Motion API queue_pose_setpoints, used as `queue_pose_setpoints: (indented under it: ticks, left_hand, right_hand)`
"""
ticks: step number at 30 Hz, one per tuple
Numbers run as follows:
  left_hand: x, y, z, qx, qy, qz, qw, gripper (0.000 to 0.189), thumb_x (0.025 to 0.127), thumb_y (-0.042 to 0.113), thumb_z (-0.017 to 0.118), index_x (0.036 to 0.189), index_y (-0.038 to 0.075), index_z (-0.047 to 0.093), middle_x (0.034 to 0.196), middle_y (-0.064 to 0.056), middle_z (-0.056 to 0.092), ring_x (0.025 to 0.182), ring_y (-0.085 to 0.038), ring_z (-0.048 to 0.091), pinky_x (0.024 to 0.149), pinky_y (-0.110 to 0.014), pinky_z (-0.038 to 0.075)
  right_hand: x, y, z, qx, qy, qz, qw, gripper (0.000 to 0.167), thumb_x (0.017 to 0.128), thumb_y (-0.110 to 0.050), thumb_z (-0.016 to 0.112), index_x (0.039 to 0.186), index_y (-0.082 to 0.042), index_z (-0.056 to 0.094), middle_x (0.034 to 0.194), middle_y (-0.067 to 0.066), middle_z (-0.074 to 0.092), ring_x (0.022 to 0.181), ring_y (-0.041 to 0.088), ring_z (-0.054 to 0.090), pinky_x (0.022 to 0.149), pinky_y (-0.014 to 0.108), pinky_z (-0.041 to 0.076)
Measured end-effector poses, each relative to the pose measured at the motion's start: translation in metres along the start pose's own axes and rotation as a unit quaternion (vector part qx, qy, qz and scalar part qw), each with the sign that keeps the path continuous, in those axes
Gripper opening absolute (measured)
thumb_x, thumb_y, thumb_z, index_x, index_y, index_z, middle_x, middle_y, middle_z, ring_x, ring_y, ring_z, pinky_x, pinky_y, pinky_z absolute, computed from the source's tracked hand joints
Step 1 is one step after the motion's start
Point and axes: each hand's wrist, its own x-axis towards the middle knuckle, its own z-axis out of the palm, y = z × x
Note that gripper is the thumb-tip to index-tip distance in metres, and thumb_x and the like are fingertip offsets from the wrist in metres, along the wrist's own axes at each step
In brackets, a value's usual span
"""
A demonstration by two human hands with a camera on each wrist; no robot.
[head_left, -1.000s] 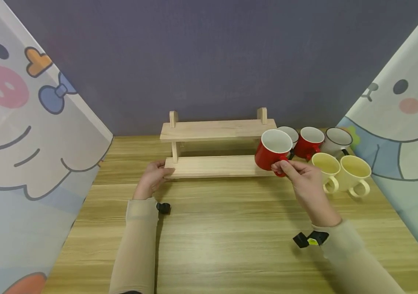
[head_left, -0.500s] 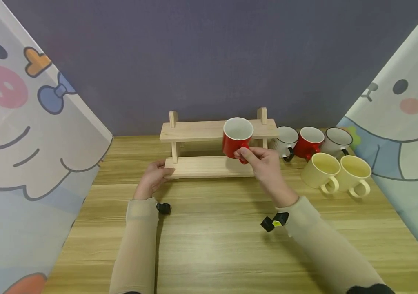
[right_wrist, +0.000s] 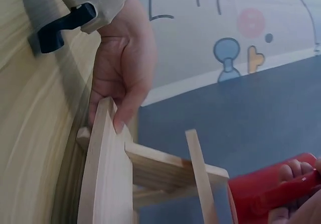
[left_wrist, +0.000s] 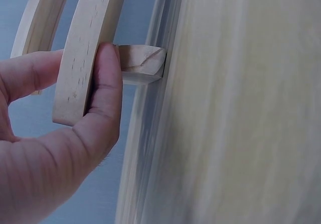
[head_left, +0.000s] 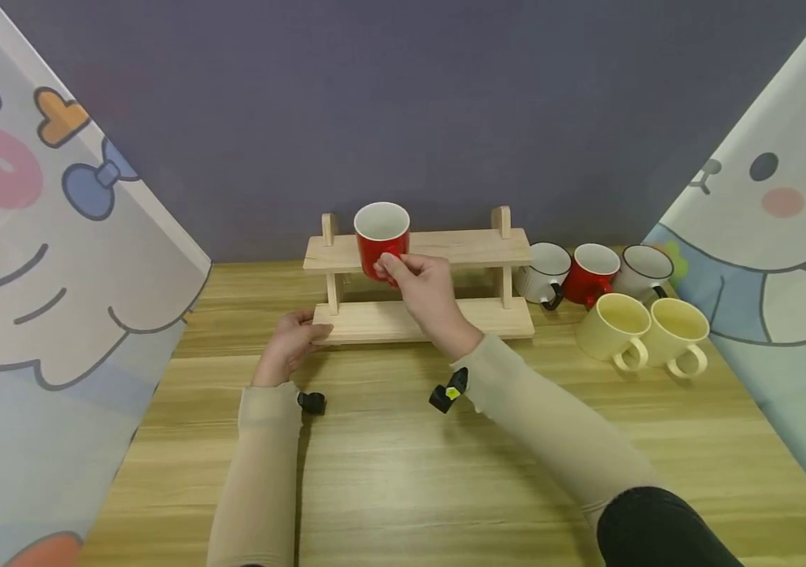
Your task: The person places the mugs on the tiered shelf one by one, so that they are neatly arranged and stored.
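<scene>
A two-tier wooden shelf (head_left: 474,248) stands near the back wall. My left hand (head_left: 288,346) grips the left end of its lower board (head_left: 367,324); in the left wrist view the thumb and fingers pinch the board end (left_wrist: 85,73). My right hand (head_left: 431,295) holds a red mug (head_left: 367,244) with a white inside by its handle. The mug is upright at the left part of the upper board, overlapping its front edge in the head view. Whether its base touches the board I cannot tell. In the right wrist view the mug (right_wrist: 246,189) is partly cut off.
Right of the shelf stand a white mug (head_left: 537,279) with a black handle, another red mug (head_left: 583,283) and a second white mug (head_left: 640,272). Two yellow mugs (head_left: 604,335) are in front of them. Printed cartoon panels flank the wooden table (head_left: 375,472).
My right hand has carried the red mug leftward and away from me, from the shelf's right end to its upper left. My left hand keeps its grip on the lower board.
</scene>
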Motion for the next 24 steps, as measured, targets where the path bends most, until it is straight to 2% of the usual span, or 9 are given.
queue_pose_setpoints:
  ticks: [3, 6, 10, 14, 20, 24]
  left_hand:
    - [0.000, -0.001, -0.002, 0.001, -0.003, -0.001, 1.0000, 0.063, 0.100, 0.005, 0.064, 0.150, -0.013, 0.032, 0.131, -0.025, 0.054, 0.107, -0.027, 0.063, 0.093, -0.038, 0.053]
    - [0.000, -0.001, -0.002, 0.000, -0.008, 0.002, 1.0000, 0.063, 0.100, 0.004, 0.064, 0.151, -0.013, 0.031, 0.132, -0.025, 0.053, 0.108, -0.029, 0.062, 0.095, -0.040, 0.053]
    - [0.000, -0.001, -0.001, 0.001, -0.012, 0.004, 0.9999, 0.063, 0.100, 0.004, 0.064, 0.151, -0.014, 0.030, 0.133, -0.026, 0.052, 0.110, -0.031, 0.061, 0.095, -0.041, 0.052]
    - [0.000, 0.000, 0.001, -0.003, -0.009, 0.006, 0.9999, 0.062, 0.099, 0.003, 0.064, 0.149, -0.014, 0.032, 0.131, -0.026, 0.053, 0.106, -0.027, 0.062, 0.095, -0.040, 0.052]
    - [0.003, 0.001, 0.003, -0.009, 0.002, 0.001, 1.0000, 0.060, 0.098, 0.002, 0.064, 0.148, -0.015, 0.034, 0.130, -0.025, 0.053, 0.099, -0.021, 0.064, 0.091, -0.034, 0.054]
    - [0.003, 0.000, 0.004, -0.011, 0.007, -0.001, 0.9999, 0.061, 0.098, 0.001, 0.064, 0.148, -0.015, 0.033, 0.132, -0.027, 0.052, 0.105, -0.026, 0.062, 0.091, -0.034, 0.054]
  right_hand:
    - [0.009, 0.003, 0.018, 0.007, 0.015, -0.010, 0.9998, 0.021, 0.097, -0.014, 0.073, 0.100, 0.007, 0.078, 0.090, 0.013, 0.075, 0.090, 0.019, 0.070, 0.084, 0.033, 0.056]
    - [0.016, 0.004, 0.033, 0.009, 0.018, -0.006, 0.9998, 0.022, 0.098, -0.014, 0.072, 0.102, 0.007, 0.078, 0.092, 0.015, 0.075, 0.091, 0.021, 0.071, 0.083, 0.030, 0.056]
    - [0.026, 0.003, 0.050, 0.003, 0.022, -0.005, 0.9997, 0.022, 0.098, -0.015, 0.072, 0.101, 0.006, 0.078, 0.092, 0.016, 0.075, 0.093, 0.025, 0.072, 0.081, 0.028, 0.057]
    - [0.033, 0.006, 0.063, -0.006, 0.037, -0.017, 0.9992, 0.021, 0.097, -0.013, 0.073, 0.099, 0.008, 0.078, 0.093, 0.020, 0.074, 0.093, 0.031, 0.072, 0.078, 0.026, 0.057]
    - [0.037, 0.014, 0.068, -0.042, 0.064, -0.007, 0.9970, 0.021, 0.095, -0.017, 0.076, 0.094, 0.004, 0.080, 0.090, 0.012, 0.075, 0.082, 0.013, 0.065, 0.072, 0.023, 0.054]
    - [0.037, 0.016, 0.068, -0.060, 0.050, 0.012, 0.9969, 0.025, 0.095, -0.025, 0.077, 0.095, 0.000, 0.081, 0.088, 0.006, 0.074, 0.082, 0.010, 0.061, 0.070, 0.025, 0.052]
